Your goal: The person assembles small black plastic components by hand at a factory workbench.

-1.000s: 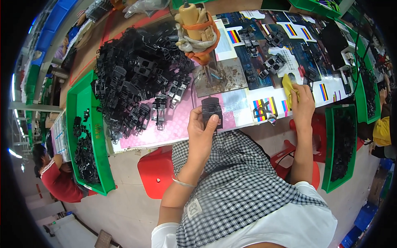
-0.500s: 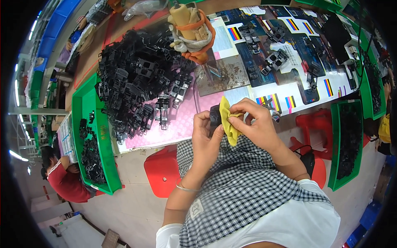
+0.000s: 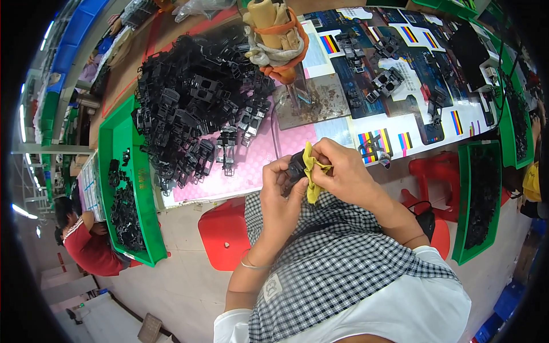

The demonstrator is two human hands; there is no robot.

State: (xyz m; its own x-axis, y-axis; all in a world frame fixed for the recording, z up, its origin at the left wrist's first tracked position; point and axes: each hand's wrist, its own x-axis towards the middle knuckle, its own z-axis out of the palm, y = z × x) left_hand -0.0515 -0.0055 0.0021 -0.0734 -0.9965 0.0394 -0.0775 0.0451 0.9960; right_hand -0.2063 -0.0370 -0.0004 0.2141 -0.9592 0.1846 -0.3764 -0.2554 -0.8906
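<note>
We see red stools (image 3: 224,237) at left and right.
Far left is a co-worker (image 3: 91,250) in a red top; near the upper edge, a clear plastic bag (image 3: 203,8); under a cloth-wrapped tool (image 3: 277,41), a stained metal plate (image 3: 323,106).

I see yellow cloth (image 3: 312,188), black part (image 3: 296,166), black-and-white checked apron (image 3: 337,246), pink dotted sheet (image 3: 251,174) by the surface's (image 3: 167,201) near-left corner, red stool (image 3: 220,234), green bin (image 3: 148,223)

– For the small part (image 3: 295,167)?
– Looks like black plastic, fairly matt, against creased yellow cloth (image 3: 312,187).
– Along the worktop's (image 3: 197,204) front edge?
– Glossy, bubbled pink sheet (image 3: 251,171); farther back, rough-looking metal plate (image 3: 320,108).
</note>
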